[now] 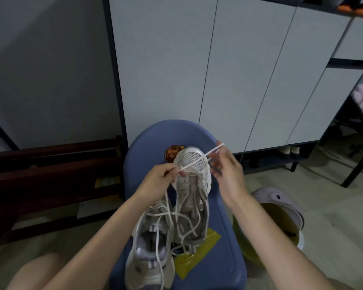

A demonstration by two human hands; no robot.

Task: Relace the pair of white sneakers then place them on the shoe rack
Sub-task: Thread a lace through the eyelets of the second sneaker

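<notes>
Left hand: your left hand point(161, 178) pinches one stretch of the white shoelace point(199, 159) between thumb and fingertips, just above the laces of the upright sneaker.
Right hand: your right hand point(228, 170) is raised to the right of the toe cap, fingers loosely bent, with the lace's far end pinched at the fingertips; motion blur hides the exact grip.
Shoelace: it runs taut and slanted between your two hands, crossing over the mesh toe.
Near sneaker: one white sneaker point(149, 258) lies closest to you on the blue stool point(222, 248), its opening facing up, loose lace loops tangled over it.
Far sneaker: the second white sneaker point(194, 185) sits just beyond, touching the first, toe pointing away from you.
Stool details: a strip of yellow tape point(197, 256) lies under the shoes; a round cartoon sticker point(172, 152) shows beside the far toe.
Floor, right: a yellow-lined bin point(281, 222) with a lilac lid stands beside the stool.
Background: a grey cabinet point(218, 70) with tall doors rises behind.
</notes>
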